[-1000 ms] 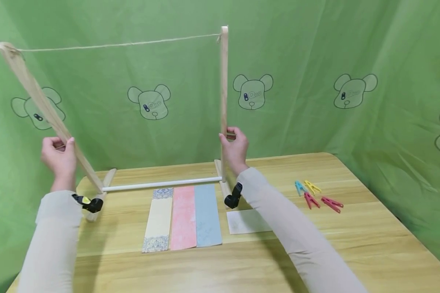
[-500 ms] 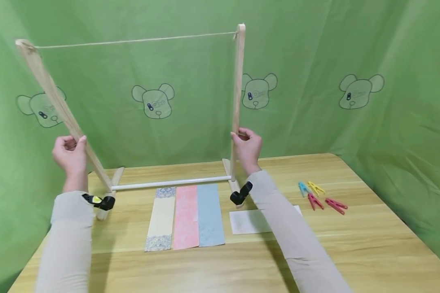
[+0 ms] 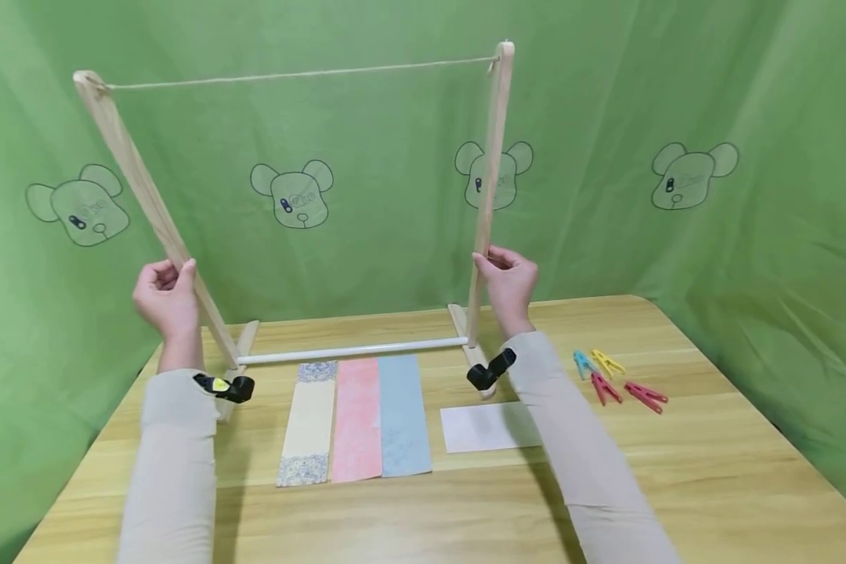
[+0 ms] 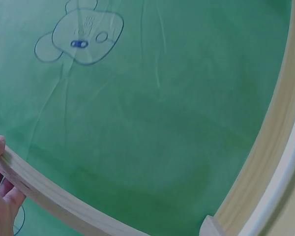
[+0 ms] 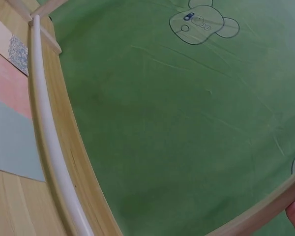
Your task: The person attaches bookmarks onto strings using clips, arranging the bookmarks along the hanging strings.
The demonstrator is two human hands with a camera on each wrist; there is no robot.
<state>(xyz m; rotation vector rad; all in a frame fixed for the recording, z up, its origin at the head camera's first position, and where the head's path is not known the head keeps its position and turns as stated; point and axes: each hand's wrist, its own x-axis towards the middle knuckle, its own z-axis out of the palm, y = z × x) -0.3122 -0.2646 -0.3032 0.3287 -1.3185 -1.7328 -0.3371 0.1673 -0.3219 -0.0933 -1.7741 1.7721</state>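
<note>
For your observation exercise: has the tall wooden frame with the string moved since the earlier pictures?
Yes. The wooden frame has slid right: its right post now stands past the blue paper strip's edge.

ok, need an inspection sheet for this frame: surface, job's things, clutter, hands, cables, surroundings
Surface: wooden table, light grain.
Job's things: wooden frame with two posts, left post and right post, a string tied between their tops, a white rod joining their feet.
Clutter: three paper strips side by side in front of the rod; white sheet to their right; four clothes pegs further right.
Hands: left hand grips the left post; right hand grips the right post.
Cables: nothing seen; a black wrist camera on each sleeve.
Surroundings: green cloth with bear prints, behind and on both sides.
</note>
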